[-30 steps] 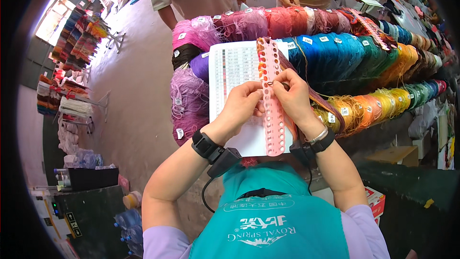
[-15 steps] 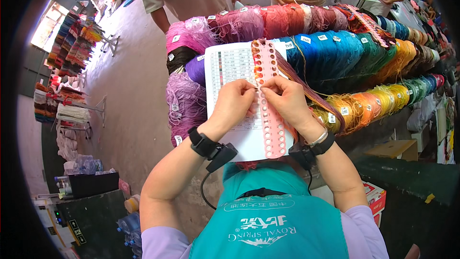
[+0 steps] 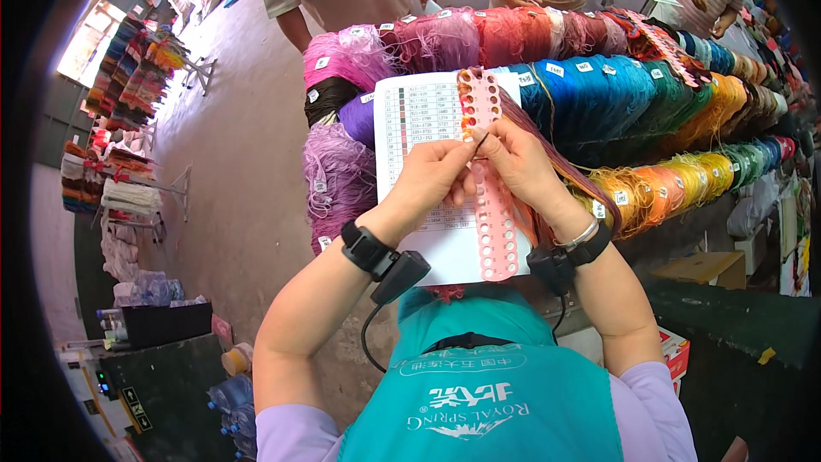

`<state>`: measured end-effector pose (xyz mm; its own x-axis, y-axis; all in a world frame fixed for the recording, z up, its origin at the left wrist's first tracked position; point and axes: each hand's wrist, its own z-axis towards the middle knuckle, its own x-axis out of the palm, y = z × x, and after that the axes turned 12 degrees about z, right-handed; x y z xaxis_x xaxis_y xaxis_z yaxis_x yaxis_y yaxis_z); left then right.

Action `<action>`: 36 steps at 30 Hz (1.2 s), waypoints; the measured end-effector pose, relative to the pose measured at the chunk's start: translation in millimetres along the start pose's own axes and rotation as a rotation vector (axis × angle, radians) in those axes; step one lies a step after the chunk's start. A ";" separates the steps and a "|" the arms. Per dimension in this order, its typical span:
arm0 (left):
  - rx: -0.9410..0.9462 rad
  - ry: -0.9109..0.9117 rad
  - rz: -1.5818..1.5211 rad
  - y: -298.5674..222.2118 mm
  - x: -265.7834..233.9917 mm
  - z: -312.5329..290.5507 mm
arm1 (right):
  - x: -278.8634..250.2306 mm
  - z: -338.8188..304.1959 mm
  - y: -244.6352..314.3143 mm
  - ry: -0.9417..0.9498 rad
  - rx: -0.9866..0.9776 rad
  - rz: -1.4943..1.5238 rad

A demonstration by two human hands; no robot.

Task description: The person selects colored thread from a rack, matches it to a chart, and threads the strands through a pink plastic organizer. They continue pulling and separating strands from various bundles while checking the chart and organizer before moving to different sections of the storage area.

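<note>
My left hand and my right hand meet over a long pink thread card with round holes down both edges. Their fingertips pinch a thin dark thread, which shows as a small loop between them. Orange, red and brown threads fill the card's upper holes; the lower holes are bare. Brown and maroon strands trail from it to the right. Under the card lies a white printed chart sheet with small colour squares. My fingers hide the middle of the card.
Rows of thread hanks in blue, purple, pink and yellow surround the sheet. A second pink card lies on the far row. Several people stand beyond. A cardboard box sits at right.
My fingertips have lifted slightly and drawn closer together, and the dark thread now shows as a loop between them. The whole view has shifted slightly.
</note>
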<state>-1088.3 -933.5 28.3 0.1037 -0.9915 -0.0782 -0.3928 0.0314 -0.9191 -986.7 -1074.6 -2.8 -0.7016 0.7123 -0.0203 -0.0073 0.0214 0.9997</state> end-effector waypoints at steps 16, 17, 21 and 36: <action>-0.074 -0.002 -0.389 -17.5 -34.1 -27.1 | 12.3 -18.2 16.8 0.133 -0.287 -0.703; -0.073 -0.005 -0.387 -17.6 -36.5 -29.9 | 15.2 -18.8 16.9 0.134 -0.290 -0.702; 0.209 -0.319 0.727 -5.5 -41.5 -37.5 | 24.0 -19.0 13.5 0.047 -0.331 -0.744; 0.541 -0.386 -0.937 65.8 -167.9 -227.5 | 22.7 -29.2 2.1 -0.052 -0.394 -0.864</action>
<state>-1339.4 -793.7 68.8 0.4577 -0.5524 0.6967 0.4208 -0.5557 -0.7170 -1023.5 -1078.8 -0.9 -0.3082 0.5913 -0.7453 -0.7552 0.3244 0.5696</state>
